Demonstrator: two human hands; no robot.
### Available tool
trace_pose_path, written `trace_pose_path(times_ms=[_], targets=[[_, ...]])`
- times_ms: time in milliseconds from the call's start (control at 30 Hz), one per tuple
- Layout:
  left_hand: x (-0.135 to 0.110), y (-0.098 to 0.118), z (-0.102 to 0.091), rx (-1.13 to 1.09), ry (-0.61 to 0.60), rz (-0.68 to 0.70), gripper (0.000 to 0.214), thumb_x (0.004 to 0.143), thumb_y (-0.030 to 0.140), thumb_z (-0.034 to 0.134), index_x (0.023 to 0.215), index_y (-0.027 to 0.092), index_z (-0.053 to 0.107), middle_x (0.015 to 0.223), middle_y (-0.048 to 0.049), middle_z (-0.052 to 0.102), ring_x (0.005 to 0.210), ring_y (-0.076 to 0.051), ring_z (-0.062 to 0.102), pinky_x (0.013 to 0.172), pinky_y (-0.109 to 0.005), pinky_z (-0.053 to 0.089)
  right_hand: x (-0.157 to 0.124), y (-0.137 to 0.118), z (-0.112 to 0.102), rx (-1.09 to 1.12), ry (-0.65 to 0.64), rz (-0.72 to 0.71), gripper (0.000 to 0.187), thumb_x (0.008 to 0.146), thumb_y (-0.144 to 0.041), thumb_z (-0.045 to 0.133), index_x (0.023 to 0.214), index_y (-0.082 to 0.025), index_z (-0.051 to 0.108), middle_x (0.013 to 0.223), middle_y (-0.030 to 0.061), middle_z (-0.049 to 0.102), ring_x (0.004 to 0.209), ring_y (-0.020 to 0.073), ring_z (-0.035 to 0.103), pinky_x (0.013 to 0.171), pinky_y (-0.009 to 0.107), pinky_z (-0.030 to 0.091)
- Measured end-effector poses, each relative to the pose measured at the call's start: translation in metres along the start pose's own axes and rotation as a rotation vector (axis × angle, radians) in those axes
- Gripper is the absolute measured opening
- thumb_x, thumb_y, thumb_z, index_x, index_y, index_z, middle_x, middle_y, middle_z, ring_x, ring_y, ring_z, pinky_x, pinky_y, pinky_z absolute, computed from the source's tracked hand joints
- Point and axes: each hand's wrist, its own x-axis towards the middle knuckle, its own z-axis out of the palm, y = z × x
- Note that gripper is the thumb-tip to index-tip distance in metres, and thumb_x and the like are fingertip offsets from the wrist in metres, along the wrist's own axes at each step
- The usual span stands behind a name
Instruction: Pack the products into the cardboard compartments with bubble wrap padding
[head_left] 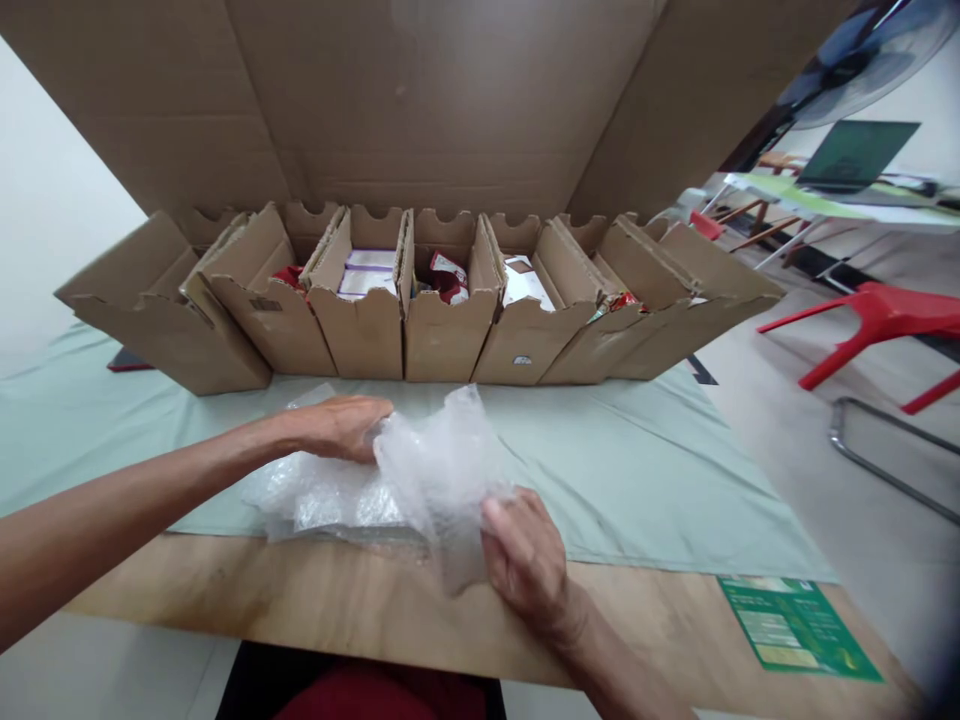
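Observation:
A crumpled sheet of clear bubble wrap [397,480] lies on the near part of the table, half on the pale green cloth [637,470] and half on bare wood. My left hand [341,425] rests on top of it with fingers curled over a fold. My right hand [525,550] pinches the raised right edge of the wrap between thumb and fingers. Something may be wrapped inside, but I cannot make it out.
A row of open cardboard bins [442,320] stands behind the wrap, several holding white and red packets, with a tall cardboard backing [420,100]. A green printed card [799,625] lies at the table's right corner. Red chairs [877,320] stand to the right.

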Motion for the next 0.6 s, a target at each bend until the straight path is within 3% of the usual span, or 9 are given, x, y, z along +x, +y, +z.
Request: trace_pose_path(times_ms=[100,167,233,267,333,400,500,600], targets=[[-0.007,0.0,0.004,-0.027,0.025,-0.055,0.041,0.081,0.029,0.056,0.121,0.02,0.054,0.101,-0.0079,0.07,0.088,-0.027,0.067,0.071,-0.031,0.046,0.005,-0.018,-0.005,0.114,-0.107,-0.138,0.049,0.098,-0.006,0.049,0.144,-0.02,0.046,0.089,0.0037,0.079,0.102,0.02,0.075,0.095,0.041,0.056],[-0.009,-0.001,0.006,-0.04,0.053,-0.082,0.062,0.079,0.023,0.055,0.139,0.019,0.044,0.104,-0.0083,0.071,0.089,-0.026,0.067,0.072,-0.031,0.046,0.007,-0.026,-0.005,0.149,-0.123,-0.208,0.031,0.099,-0.01,0.052,0.129,-0.02,0.055,0.087,0.0031,0.08,0.112,0.0193,0.073,0.096,0.038,0.055],[-0.01,-0.002,0.006,-0.018,0.083,-0.07,0.071,0.076,0.019,0.056,0.146,0.02,0.04,0.103,-0.0078,0.071,0.09,-0.027,0.067,0.074,-0.032,0.047,0.008,-0.029,-0.005,0.162,-0.11,-0.234,0.026,0.098,-0.01,0.054,0.121,-0.02,0.057,0.088,0.0033,0.081,0.117,0.0189,0.072,0.094,0.035,0.055],[-0.01,-0.002,0.006,0.005,0.094,-0.05,0.066,0.075,0.018,0.056,0.141,0.022,0.048,0.1,-0.0072,0.071,0.091,-0.028,0.067,0.076,-0.033,0.047,0.007,-0.029,-0.005,0.17,-0.107,-0.227,0.027,0.097,-0.01,0.055,0.121,-0.021,0.058,0.09,0.0039,0.081,0.118,0.0191,0.071,0.093,0.036,0.055],[-0.011,-0.001,0.006,0.055,0.106,-0.002,0.041,0.074,0.017,0.056,0.113,0.023,0.066,0.093,-0.0068,0.071,0.096,-0.03,0.065,0.083,-0.038,0.047,0.005,-0.026,-0.004,0.194,-0.086,-0.194,0.034,0.095,-0.007,0.056,0.126,-0.02,0.056,0.094,0.0055,0.081,0.118,0.0204,0.071,0.093,0.038,0.055],[-0.015,0.001,0.006,0.088,0.126,0.031,0.019,0.074,0.017,0.056,0.088,0.022,0.068,0.094,-0.0085,0.071,0.105,-0.033,0.063,0.093,-0.043,0.045,0.0,-0.021,-0.004,0.207,-0.042,-0.139,0.045,0.092,-0.001,0.054,0.133,-0.019,0.053,0.096,0.007,0.08,0.115,0.0222,0.072,0.093,0.041,0.055],[-0.032,0.005,0.006,0.039,0.207,0.08,0.022,0.074,0.018,0.057,0.092,0.021,0.067,0.108,-0.0087,0.071,0.112,-0.032,0.062,0.099,-0.043,0.043,-0.009,-0.014,-0.004,0.222,0.013,0.011,0.066,0.087,0.006,0.051,0.145,-0.023,0.043,0.105,0.0089,0.076,0.105,0.0231,0.074,0.086,0.042,0.058],[-0.065,0.005,0.009,-0.116,0.243,0.04,0.016,0.078,0.022,0.055,0.091,0.021,0.064,0.086,-0.001,0.07,0.084,-0.023,0.067,0.075,-0.032,0.047,-0.019,-0.009,-0.005,0.206,0.074,0.176,0.071,0.09,-0.004,0.057,0.152,-0.03,0.036,0.115,0.0099,0.072,0.1,0.0261,0.073,0.085,0.047,0.06]])
